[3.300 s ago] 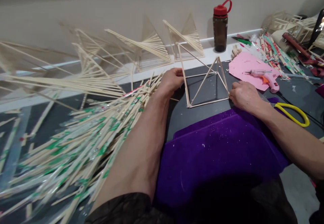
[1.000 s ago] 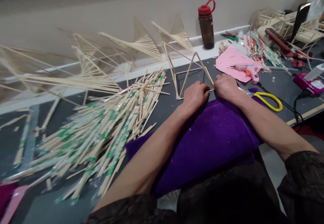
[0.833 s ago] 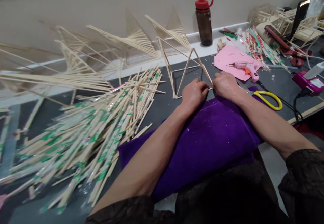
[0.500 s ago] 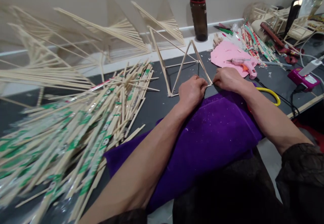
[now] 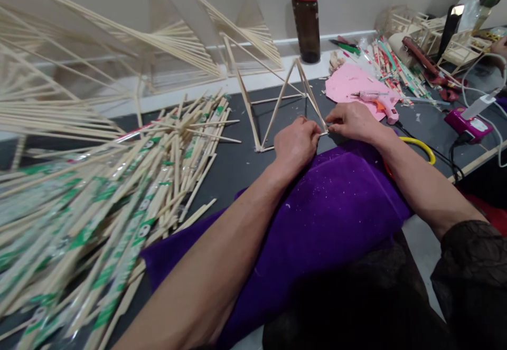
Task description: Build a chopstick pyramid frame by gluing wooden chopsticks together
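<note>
A frame of glued wooden chopsticks [image 5: 278, 104] stands on the dark grey table, with two slanting sticks meeting at a peak. My left hand [image 5: 298, 141] is closed, its fingers pinching the frame's front bottom stick near the right end. At the front right corner, my right hand [image 5: 352, 120] is closed too, fingertips on the joint where the slanting sticks meet the base. Both forearms reach over a purple cloth [image 5: 328, 202] dotted with pale crumbs. The exact grip is partly hidden behind my fingers.
Wrapped and loose chopsticks [image 5: 158, 181] heap on the left. Finished stick structures [image 5: 158, 33] stand along the wall beside a red-capped bottle [image 5: 307, 22]. A pink glue gun [image 5: 376, 102] lies on pink paper [image 5: 336, 83]; a purple power socket [image 5: 469, 124] sits far right.
My view has shifted slightly, so the scene sits a little further left. Both hands stay at the frame's front right corner, the right fingertips now close against the joint.
</note>
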The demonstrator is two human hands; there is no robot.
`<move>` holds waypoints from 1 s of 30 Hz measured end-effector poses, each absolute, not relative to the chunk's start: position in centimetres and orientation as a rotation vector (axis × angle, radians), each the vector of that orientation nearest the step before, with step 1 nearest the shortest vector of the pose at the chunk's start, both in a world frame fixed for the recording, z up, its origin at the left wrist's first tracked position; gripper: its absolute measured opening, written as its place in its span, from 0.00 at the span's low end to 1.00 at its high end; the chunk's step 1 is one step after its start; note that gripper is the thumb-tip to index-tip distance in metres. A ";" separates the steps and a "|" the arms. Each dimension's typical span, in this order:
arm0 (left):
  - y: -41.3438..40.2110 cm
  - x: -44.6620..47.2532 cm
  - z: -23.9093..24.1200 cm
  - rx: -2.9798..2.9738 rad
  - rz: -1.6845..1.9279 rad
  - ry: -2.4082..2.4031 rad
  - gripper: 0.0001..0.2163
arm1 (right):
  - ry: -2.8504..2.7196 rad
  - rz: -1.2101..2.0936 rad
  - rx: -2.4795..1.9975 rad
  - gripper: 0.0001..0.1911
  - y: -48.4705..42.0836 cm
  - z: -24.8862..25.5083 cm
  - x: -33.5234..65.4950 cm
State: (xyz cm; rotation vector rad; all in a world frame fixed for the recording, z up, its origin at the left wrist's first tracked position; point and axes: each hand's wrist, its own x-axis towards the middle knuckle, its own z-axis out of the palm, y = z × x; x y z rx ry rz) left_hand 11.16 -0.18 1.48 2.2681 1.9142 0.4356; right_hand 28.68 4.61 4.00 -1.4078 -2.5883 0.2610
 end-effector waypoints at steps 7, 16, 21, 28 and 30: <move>-0.3 11.4 1.9 2.237 0.424 1.916 0.14 | -2.451 0.446 -1.284 0.14 5.5 3.2 28.3; -0.2 11.3 1.9 2.222 0.434 1.907 0.14 | -2.466 0.410 -1.304 0.15 6.1 2.7 28.0; 0.0 11.2 1.5 2.254 0.485 1.890 0.14 | -2.505 0.383 -1.347 0.15 6.0 3.3 28.4; -0.1 11.1 1.6 2.244 0.495 1.890 0.14 | -2.663 0.230 -1.486 0.16 4.9 4.6 28.9; -0.1 11.1 1.6 2.241 0.505 1.891 0.14 | -2.683 0.207 -1.506 0.16 4.5 4.7 28.6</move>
